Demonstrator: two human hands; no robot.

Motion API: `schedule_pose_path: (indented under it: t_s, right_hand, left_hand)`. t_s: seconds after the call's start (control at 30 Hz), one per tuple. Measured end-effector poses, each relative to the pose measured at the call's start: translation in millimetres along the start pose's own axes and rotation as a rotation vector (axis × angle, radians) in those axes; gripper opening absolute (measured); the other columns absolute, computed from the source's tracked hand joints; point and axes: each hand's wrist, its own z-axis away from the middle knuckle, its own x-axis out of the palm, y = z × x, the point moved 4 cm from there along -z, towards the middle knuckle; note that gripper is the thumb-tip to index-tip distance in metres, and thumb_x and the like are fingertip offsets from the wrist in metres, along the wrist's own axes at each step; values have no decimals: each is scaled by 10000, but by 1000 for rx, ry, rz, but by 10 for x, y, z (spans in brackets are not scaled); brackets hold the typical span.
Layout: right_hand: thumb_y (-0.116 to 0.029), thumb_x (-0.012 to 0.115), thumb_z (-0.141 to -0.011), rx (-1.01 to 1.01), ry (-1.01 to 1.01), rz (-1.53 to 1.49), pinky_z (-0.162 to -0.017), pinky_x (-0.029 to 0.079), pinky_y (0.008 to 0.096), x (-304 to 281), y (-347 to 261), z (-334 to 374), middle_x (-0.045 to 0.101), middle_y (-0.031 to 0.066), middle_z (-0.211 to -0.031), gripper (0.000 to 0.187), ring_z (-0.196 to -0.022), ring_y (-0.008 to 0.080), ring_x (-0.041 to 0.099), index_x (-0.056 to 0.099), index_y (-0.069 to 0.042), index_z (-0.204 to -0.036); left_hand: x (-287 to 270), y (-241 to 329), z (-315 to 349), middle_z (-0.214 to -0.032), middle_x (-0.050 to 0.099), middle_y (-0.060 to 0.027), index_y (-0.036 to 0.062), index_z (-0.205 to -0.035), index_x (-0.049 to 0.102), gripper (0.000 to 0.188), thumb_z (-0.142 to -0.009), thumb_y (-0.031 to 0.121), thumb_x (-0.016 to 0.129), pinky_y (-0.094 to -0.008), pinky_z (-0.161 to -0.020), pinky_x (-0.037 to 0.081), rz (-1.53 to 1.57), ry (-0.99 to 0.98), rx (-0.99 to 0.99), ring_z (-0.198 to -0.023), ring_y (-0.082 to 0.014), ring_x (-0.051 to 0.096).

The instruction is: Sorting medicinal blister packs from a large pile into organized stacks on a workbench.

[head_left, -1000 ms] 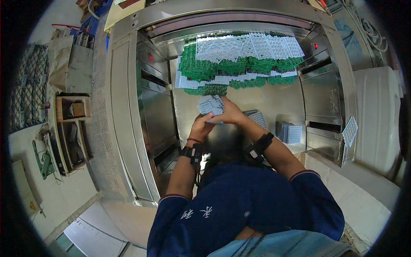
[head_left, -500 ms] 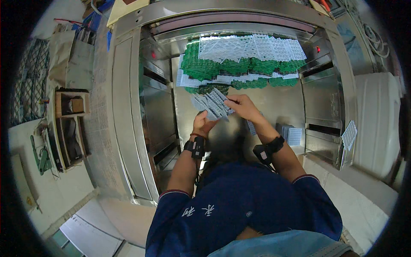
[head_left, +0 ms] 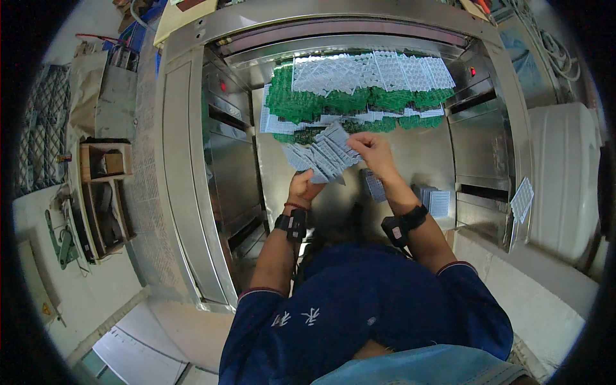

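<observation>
Hands (head_left: 333, 170) beneath overlapping green sheets (head_left: 346, 102)

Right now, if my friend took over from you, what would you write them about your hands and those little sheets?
Left hand: holds a fanned bunch of grey sheets from below.
Right hand: fingertips pinch the fan's top right edge.
Done: rows of green and white sheets lie at the back of the steel table.
Left: the fan in hand, plus small piles near the right wrist.

Steel machine bed (head_left: 410, 160): green-and-white blister sheets (head_left: 359, 96) rowed at back, small white stacks (head_left: 433, 200) nearer.
</observation>
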Motion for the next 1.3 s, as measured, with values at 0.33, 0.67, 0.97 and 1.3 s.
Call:
schedule_pose_path:
  t_s: [0.33,0.67,0.97,1.3]
  right_hand:
    - [-69,689,-812,99,134,-51,-612,454,213,-214,-222,-440,662,34,-800,131,-685,66,572,669,28,-898]
    - [-102,762,-735,62,-19,10,-605,438,222,177,35,-59,639,3,-730,149,-659,71,547,660,-3,-782]
    - [-243,714,-789,-118,395,48,-550,393,248,-910,-401,-897,622,27,-688,246,-621,70,498,671,-1,-787]
    - [-395,763,-701,106,-308,455,-719,468,316,179,326,-81,631,93,-848,478,-775,199,579,630,-3,-938]
  left_hand:
    - [-169,102,144,-1401,400,-121,64,-1399,312,651,-808,69,587,-504,-1100,249,34,65,8,-1286,-332,379]
    - [53,51,34,-1382,414,-135,41,-1386,317,675,-791,99,628,-481,-1094,267,12,-14,10,-1280,-328,386]
    - [172,148,54,-1309,488,-126,39,-1329,399,639,-741,22,647,-496,-1051,336,-97,68,51,-1213,-335,462]
    - [127,208,85,-1203,560,-113,24,-1255,463,529,-759,22,647,-414,-968,428,-347,275,56,-1104,-281,547]
